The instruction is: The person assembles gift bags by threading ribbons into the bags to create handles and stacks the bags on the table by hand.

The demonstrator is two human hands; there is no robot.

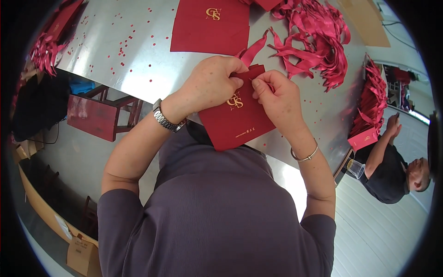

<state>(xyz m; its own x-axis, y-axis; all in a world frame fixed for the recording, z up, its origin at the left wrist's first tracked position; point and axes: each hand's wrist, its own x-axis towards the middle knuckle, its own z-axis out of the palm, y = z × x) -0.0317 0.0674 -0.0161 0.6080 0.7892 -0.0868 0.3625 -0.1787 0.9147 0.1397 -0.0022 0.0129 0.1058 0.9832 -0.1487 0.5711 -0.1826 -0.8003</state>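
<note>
A flat red paper bag with gold print is held tilted in front of me, over the table's near edge. My left hand is closed on its upper left part, thumb on the front. At the upper right of the bag, my right hand pinches with thumb and forefinger; what lies between those fingertips is too small to make out. A shiny red ribbon rises behind the bag's top edge, close to my left fingers. Its lower end is hidden.
On the metal table lie a stack of flat red bags, a heap of red ribbons and scattered red paper dots. Beribboned bags stand at the right, near a person. A red stool stands at left.
</note>
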